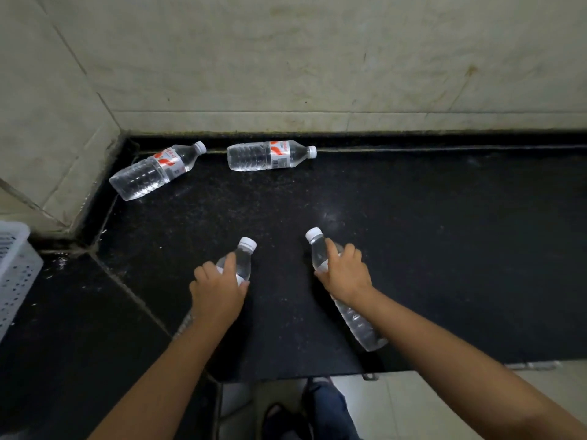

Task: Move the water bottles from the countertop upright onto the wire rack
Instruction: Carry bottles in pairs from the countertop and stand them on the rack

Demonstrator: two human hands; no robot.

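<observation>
Two clear water bottles with white caps lie near the middle of the black countertop [444,233], caps pointing away from me. My left hand [216,290] is closed around the label area of the left bottle [243,260]. Over the upper part of the right bottle [357,322], my right hand [344,274] grips it. Two more bottles lie on their sides at the back: one [152,171] in the left corner, tilted, and one [270,155] along the back wall, both with red and white labels. No wire rack is in view.
A white perforated plastic basket [14,274] stands at the far left edge. Tiled walls close off the back and left of the counter. The counter's front edge runs below my arms, with floor tiles and my foot [324,408] under it.
</observation>
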